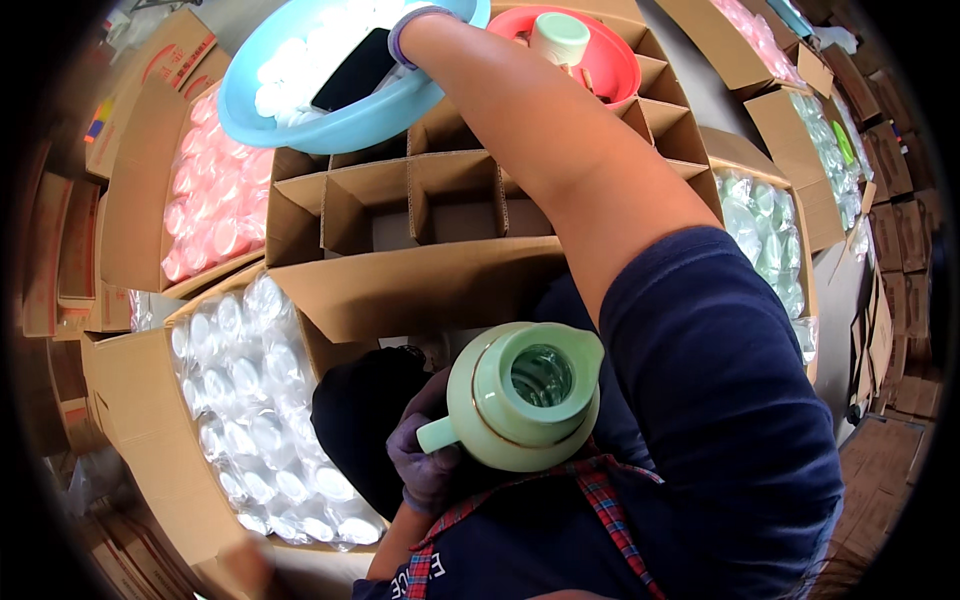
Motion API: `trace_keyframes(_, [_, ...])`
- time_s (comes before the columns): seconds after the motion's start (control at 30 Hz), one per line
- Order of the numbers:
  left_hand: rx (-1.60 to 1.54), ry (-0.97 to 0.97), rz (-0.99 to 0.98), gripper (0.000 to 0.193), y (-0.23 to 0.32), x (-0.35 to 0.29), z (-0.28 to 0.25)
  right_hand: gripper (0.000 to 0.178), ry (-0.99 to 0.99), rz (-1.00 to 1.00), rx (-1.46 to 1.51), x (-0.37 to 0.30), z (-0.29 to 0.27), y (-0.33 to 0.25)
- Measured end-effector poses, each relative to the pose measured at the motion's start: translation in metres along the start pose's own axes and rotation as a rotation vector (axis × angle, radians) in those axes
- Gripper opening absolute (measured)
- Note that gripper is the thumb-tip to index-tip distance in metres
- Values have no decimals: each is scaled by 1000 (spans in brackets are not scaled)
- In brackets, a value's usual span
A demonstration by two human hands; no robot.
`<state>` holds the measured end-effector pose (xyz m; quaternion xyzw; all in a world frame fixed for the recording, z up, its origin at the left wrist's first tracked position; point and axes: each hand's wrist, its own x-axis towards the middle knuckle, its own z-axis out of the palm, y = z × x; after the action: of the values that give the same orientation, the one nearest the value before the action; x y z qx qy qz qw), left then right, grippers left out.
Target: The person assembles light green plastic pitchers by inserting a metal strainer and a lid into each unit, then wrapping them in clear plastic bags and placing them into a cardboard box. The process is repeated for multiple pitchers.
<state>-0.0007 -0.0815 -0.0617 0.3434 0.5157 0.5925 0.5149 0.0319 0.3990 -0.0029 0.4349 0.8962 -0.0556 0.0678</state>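
My left hand, in a purple glove, is closed on the handle of a pale green thermos jug. The jug is tilted, with its spout to the right. Its mouth is uncovered and the shiny inside shows. My right arm stretches up and across to a light blue basin. Only the cuff and edge of my gloved right hand show at the top; its fingers are hidden. Small white pieces fill the basin, and a black phone lies among them.
A divided cardboard box stands before me, under both basins. A red basin holds a pale green cup-shaped lid. Around stand cartons of bagged white, pink and green parts.
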Motion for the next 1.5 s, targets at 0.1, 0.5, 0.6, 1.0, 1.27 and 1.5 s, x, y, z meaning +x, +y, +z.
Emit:
trace_keyframes(0.1, [-6,10,2,66,-2,-3,0,46,227,-31,82,-13,-10,-6])
trace_keyframes(0.5, [-57,-46,2,72,-4,-3,8,45,163,-617,808,-368,-25,-3])
trace_keyframes(0.6, [29,-72,10,76,-6,-7,5,44,29,-751,677,-376,-33,-3])
trace_keyframes(1.0, [-28,-19,-153,92,-10,-11,7,97,-51,-642,951,-360,47,-8])
trace_keyframes(1.27, [-40,7,-87,94,0,5,19,72,785,-11,257,-193,45,121])
trace_keyframes(1.5, [-51,-38,-133,99,10,4,25,83,930,285,484,-154,24,128])
